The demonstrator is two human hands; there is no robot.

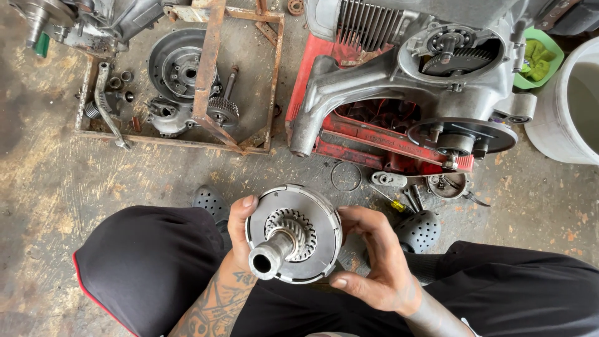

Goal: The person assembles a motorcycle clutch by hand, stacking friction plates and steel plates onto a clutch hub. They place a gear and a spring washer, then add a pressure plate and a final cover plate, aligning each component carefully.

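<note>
Right now both hands are on a round metal clutch assembly (pixel 294 234), held up over the lap between the knees. It is a shallow silver drum with a toothed gear in the centre and a hollow shaft sticking out toward the camera. Left hand (pixel 240 228) curls round the drum's left edge — thumb up over the rim, the rest of the fingers hidden behind it. Right hand (pixel 377 262) cups the right edge, fingers bent and loosely spread, thumb low beside the drum's lower rim; how firmly it grips I can't tell from this angle.

On the concrete floor (pixel 56 187) ahead:
- engine casing (pixel 399 75), bare aluminium with cooling fins, resting on a red stand (pixel 374 134); an exposed gear sits in its open side
- thin wire ring (pixel 345 176) lying flat just in front of the stand
- small round cover (pixel 448 185) near the stand's lower edge, with a yellow-handled screwdriver (pixel 392 201) and other small tools to its left
- rusty metal frame (pixel 209 81) to the left, with a flywheel-type disc and loose gears inside it
- white bucket (pixel 571 100) far right, green tub (pixel 540 56) just behind it

Grey perforated clogs (pixel 418 229) show under the drum — one each side.
</note>
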